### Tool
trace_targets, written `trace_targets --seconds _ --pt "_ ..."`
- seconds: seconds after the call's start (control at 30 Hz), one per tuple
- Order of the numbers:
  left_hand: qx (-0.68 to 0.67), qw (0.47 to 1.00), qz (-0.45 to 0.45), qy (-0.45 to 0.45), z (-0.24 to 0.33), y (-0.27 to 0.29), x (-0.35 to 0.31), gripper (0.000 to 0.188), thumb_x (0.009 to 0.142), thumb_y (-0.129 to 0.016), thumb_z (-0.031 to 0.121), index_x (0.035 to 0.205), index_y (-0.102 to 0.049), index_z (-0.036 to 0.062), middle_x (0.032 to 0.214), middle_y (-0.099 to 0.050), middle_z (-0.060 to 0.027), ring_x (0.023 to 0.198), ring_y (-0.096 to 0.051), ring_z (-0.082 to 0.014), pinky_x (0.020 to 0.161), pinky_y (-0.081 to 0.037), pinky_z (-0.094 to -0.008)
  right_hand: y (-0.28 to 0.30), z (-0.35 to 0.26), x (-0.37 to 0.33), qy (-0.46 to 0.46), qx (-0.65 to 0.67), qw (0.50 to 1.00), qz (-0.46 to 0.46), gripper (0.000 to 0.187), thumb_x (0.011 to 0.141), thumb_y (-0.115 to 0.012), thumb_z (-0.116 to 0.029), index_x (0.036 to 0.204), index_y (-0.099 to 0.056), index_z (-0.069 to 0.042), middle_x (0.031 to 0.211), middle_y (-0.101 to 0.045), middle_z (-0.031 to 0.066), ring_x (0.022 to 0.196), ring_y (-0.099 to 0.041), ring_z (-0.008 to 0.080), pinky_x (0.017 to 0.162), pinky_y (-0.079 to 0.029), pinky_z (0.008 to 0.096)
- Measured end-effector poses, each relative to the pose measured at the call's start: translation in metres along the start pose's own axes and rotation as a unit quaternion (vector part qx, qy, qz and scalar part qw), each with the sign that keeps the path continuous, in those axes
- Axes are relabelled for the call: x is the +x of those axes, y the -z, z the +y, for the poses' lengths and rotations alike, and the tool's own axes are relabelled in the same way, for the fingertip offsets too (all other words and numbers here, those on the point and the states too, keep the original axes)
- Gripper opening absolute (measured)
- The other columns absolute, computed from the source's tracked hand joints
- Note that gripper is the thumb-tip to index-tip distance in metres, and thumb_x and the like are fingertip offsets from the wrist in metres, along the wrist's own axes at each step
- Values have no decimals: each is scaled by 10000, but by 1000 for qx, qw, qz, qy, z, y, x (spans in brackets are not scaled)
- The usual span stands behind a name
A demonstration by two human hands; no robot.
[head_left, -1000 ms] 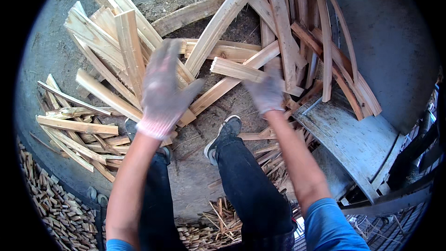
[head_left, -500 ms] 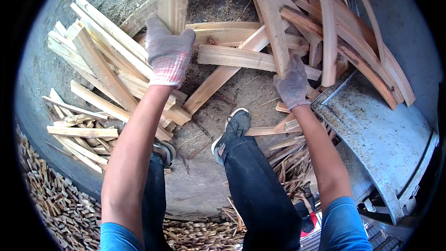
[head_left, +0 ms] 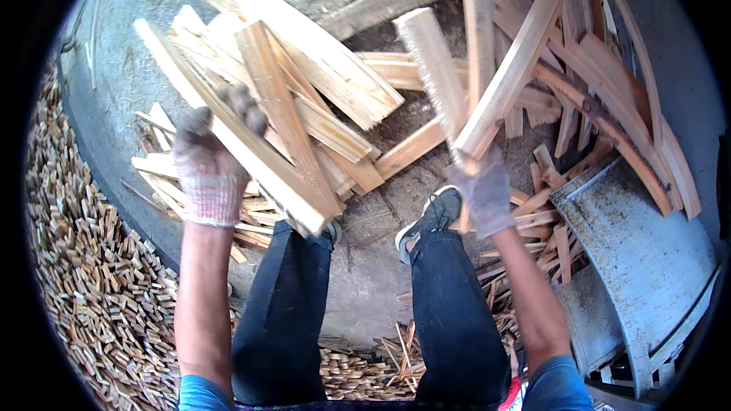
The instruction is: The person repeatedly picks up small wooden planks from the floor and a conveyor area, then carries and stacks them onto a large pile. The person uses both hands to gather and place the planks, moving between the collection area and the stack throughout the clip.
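My left hand (head_left: 215, 171), in a grey glove with a red-speckled cuff, is closed around a long pale wooden slat (head_left: 232, 133). The slat slants from upper left to lower right, with my thumb on one side and dark fingertips on the other. Beneath and beyond it lies a pile of light slats (head_left: 304, 53). My gloved right hand (head_left: 485, 186), blurred by motion, grips the near end of a long wooden slat (head_left: 521, 53) that rises toward the upper right. A second, blurred slat (head_left: 432, 61) also ends at this hand; whether it is held is unclear.
Long, curved-looking slats (head_left: 601, 106) are heaped at the right. Below them stands a worn pale metal piece (head_left: 640, 236). Many short wood pieces (head_left: 99, 281) cover the lower left. My shoes (head_left: 434, 217) stand on the dirty floor between the piles. Part of another person in red shows at the bottom.
My left hand has come from the upper middle down and left and now grips a slat over the left pile. My right hand is lower, at the slat ends. The view has shifted.
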State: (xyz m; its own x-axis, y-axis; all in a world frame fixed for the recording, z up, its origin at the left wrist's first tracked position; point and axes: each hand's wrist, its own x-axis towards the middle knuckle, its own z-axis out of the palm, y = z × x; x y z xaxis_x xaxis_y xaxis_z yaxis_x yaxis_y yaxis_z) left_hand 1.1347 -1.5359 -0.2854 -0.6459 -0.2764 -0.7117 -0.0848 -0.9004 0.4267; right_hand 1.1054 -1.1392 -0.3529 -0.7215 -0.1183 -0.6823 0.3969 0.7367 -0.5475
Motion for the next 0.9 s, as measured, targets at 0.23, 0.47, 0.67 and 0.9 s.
trace_targets --seconds 0.23,0.47,0.67,0.9 --pt "297 940 167 -9 -30 107 -37 514 810 -623 69 1299 -488 -9 1177 -543 -120 1072 -597 -222 916 -557 -342 -72 -166 4 74 -129 974 -174 938 766 -785 -562 1380 -467 72 1224 -639 301 1096 -680 386 908 -563 434" --pt "443 858 260 4 -51 137 5 987 884 -684 473 1573 -208 -49 1569 -345 -261 1428 -383 -338 1169 -304 -378 -69 -157 121 1 -38 997 69 909 843 -717 -595 1329 -473 134 1275 -588 307 1218 -569 376 1047 -442 405" --pt "501 843 191 -43 -79 175 36 803 949 -592 416 1562 -274 5 1573 -335 -228 1418 -385 -334 1137 -360 -437 -28 -157 249 -144 79 969 184 876 865 -653 -572 1379 -516 124 1463 -520 253 1320 -520 286 1068 -404 358" --pt "383 880 270 -72 -79 196 22 817 976 -569 551 1536 -341 2 1418 -534 -139 1288 -521 -250 1031 -421 -398 -30 -143 178 -1 89 938 334 703 795 -779 -423 1226 -604 104 1185 -658 248 1006 -657 274 899 -512 356"
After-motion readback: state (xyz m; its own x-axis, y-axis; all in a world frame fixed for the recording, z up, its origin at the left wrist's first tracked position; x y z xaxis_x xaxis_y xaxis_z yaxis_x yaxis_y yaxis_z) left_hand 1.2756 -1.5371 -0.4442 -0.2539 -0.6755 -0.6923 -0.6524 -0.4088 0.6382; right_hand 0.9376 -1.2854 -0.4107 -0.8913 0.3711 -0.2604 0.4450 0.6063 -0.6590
